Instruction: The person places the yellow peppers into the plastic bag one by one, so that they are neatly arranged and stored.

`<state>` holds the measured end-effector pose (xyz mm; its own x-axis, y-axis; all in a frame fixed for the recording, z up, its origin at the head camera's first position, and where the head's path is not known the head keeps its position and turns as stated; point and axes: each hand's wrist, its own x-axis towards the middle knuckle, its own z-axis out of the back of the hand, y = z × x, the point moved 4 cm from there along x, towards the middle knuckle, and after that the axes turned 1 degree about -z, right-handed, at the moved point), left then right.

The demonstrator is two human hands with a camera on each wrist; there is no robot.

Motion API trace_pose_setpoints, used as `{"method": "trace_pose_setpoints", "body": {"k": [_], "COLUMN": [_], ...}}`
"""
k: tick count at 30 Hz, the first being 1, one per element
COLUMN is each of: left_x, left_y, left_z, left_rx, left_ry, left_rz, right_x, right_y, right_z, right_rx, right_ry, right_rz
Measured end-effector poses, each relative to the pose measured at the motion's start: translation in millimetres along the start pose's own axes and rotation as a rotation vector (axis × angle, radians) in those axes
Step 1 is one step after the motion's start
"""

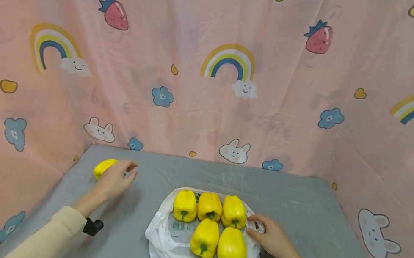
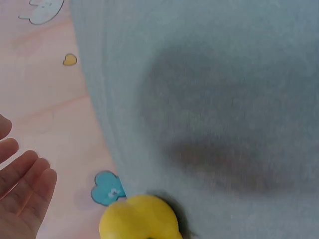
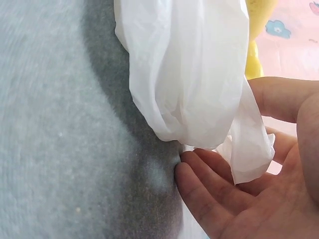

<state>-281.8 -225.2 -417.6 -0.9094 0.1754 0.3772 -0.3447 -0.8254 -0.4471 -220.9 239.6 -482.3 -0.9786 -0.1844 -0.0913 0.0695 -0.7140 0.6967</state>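
Note:
In the head view my left hand (image 1: pixel 117 177) is over the left part of the table, fingers loosely bent and nothing held. It partly covers a yellow bell pepper (image 1: pixel 102 167) lying near the table's left edge; that pepper (image 2: pixel 139 219) also shows at the bottom of the left wrist view. A white plastic bag (image 1: pixel 163 243) lies spread open, several yellow bell peppers (image 1: pixel 205 237) standing on it in two rows. At the bag's right edge is my right hand (image 1: pixel 273 238), thumb and fingers apart. A loose flap of plastic (image 3: pixel 251 149) hangs between them in the right wrist view.
The grey-covered table (image 1: pixel 290 206) is bordered at the back and sides by a pink patterned curtain (image 1: pixel 139 53). Inside the bag, grey surface with a green printed mark (image 1: pixel 177 226) shows left of the front row of peppers.

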Motion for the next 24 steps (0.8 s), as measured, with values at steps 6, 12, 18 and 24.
{"method": "trace_pose_setpoints", "body": {"k": [6, 12, 18, 24], "left_x": [7.2, 13.6, 12.4, 9.2], "left_y": [12.6, 27.2, 44.9, 60.5], "left_z": [15.9, 29.8, 38.8, 41.3], "left_rx": [0.019, 0.022, 0.007, -0.007], "left_ry": [-0.036, -0.060, -0.073, -0.058], "left_rz": [0.005, 0.040, 0.094, 0.157], "right_x": [-1.1, -1.1, -1.1, -1.6], "right_y": [-0.5, -1.1, -0.8, -1.4], "right_z": [0.4, 0.6, 1.5, 1.9], "right_rx": [0.007, 0.006, 0.018, 0.023], "right_ry": [-0.004, -0.012, -0.008, -0.003], "right_rz": [0.008, 0.012, 0.008, 0.009]}}
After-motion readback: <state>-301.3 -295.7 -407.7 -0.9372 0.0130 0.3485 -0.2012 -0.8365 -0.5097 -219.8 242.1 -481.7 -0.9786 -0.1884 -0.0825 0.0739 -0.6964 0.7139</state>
